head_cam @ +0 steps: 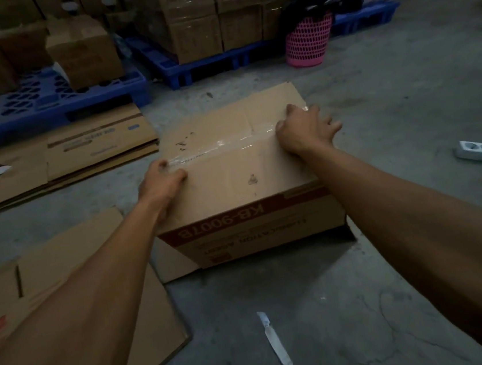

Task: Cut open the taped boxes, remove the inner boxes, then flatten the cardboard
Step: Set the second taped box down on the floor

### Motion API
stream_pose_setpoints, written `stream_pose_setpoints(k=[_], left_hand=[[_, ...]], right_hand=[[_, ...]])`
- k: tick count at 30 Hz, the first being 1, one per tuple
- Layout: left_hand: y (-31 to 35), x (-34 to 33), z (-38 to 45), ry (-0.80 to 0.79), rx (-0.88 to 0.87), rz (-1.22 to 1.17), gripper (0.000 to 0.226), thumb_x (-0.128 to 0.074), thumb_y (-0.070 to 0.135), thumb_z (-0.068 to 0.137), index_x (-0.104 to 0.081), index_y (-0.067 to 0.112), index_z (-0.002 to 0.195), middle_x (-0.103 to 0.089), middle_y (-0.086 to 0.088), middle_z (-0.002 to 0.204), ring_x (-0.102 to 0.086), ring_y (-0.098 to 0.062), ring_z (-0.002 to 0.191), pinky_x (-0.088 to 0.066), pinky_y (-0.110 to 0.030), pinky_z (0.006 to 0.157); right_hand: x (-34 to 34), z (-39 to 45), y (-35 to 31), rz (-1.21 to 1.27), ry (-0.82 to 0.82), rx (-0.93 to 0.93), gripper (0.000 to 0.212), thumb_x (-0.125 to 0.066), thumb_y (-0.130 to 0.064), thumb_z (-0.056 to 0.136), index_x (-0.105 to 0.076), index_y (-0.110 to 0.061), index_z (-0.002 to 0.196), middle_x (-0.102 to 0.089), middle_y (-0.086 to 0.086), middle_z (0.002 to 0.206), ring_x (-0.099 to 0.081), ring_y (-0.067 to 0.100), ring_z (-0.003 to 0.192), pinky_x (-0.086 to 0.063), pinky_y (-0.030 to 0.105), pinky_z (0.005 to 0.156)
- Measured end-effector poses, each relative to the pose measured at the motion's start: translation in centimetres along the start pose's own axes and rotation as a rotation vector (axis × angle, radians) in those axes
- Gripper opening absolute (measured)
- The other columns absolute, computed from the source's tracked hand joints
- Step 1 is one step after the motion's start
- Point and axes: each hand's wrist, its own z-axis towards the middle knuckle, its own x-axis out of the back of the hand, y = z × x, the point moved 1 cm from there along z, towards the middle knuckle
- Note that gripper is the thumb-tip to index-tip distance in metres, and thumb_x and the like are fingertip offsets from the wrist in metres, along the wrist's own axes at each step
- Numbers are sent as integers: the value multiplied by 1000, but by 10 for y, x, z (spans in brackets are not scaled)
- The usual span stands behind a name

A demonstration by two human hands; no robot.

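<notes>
Your left hand (162,176) and right hand (302,128) curl onto the taped box (242,176), seam running eight to two o'clock; the knife (274,339) lies at six, nearer your right

— Dim throughout, lit weakly from above, perhaps. Darkened hard toward the corners and the far stacked boxes (194,19).

— Glared anywhere?

— Only on the clear tape (217,146) across the taped box (240,164), a pale sheen. Cast a dark shadow under the box's near right corner.

— Sharp?

— Soft and grainy. Smeared at the left edge, bowed outward at the borders; lettering on the box front barely legible.
</notes>
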Motion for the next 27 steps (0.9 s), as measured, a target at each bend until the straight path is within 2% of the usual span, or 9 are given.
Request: stream_pose_setpoints(k=[3, 5, 9, 12, 14, 16, 19, 22, 27], left_hand=[[-12, 11, 6, 28, -18, 48, 62, -69, 40, 87, -44, 37, 143, -49, -3, 142, -55, -22, 106, -50, -38, 91], [-14, 14, 9, 16, -34, 76, 65, -71, 39, 84, -44, 38, 143, -49, -3, 143, -57, -24, 111, -50, -39, 96], [-44, 1, 6, -215, -22, 243, 73, -72, 40, 85, -36, 30, 149, -46, -11, 149, -54, -32, 124, -43, -46, 108], [-68, -12, 1, -224, 20, 520, 87, -54, 61, 91, -4, 37, 158, -12, -17, 162, -22, -43, 145, -21, -51, 119], [-65, -13, 0, -223, 17, 608, 83, -45, 64, 94, 2, 39, 157, 4, -14, 165, -3, -41, 150, -11, -55, 120], [-58, -15, -2, -218, -78, 715, 70, -37, 60, 98, -4, 40, 157, 14, -6, 165, 10, -35, 151, 0, -61, 119], [-55, -34, -9, -156, -359, 810, 49, -28, 39, 105, -20, 44, 153, 0, 1, 167, 5, -26, 153, 5, -61, 118], [-54, -56, -17, -79, -451, 754, 56, -34, 17, 100, -30, 42, 150, -15, 0, 165, -5, -24, 152, 4, -55, 120], [-52, -73, -20, 2, -481, 756, 44, -32, 27, 102, -40, 25, 145, -26, -5, 161, -16, -28, 150, -3, -56, 120]], right_hand=[[-22, -2, 1, 62, -82, -32, 42, -40, -37, 95, -51, -27, 134, -43, 17, 141, -42, 43, 127, -25, 54, 105], [-42, -3, 15, 127, -151, -58, 43, -41, -40, 94, -52, -28, 133, -44, 16, 141, -44, 43, 127, -26, 55, 105], [-95, -20, 48, 174, -260, 48, 50, -36, -46, 94, -41, -31, 142, -37, 19, 147, -44, 44, 128, -33, 53, 106], [-112, -27, 53, 132, -251, 136, 55, -32, -49, 100, -30, -30, 152, -21, 21, 158, -39, 47, 133, -34, 50, 109], [-113, -25, 51, 112, -212, 153, 53, -32, -46, 101, -32, -27, 151, -24, 23, 156, -39, 46, 133, -33, 50, 110], [-115, -29, 48, 70, -141, 186, 51, -30, -42, 103, -36, -22, 149, -27, 25, 154, -32, 44, 138, -28, 51, 115], [-117, -38, 40, 40, -115, 170, 48, -24, -31, 104, -36, -19, 148, -23, 20, 159, -21, 44, 144, -16, 53, 119], [-115, -51, 36, 44, -79, 171, 48, -26, -23, 101, -42, -17, 146, -29, 11, 159, -21, 40, 146, -15, 51, 120], [-100, -89, 42, 75, -2, 172, 37, -40, -30, 100, -57, -23, 132, -49, 4, 143, -39, 26, 133, -27, 45, 108]])
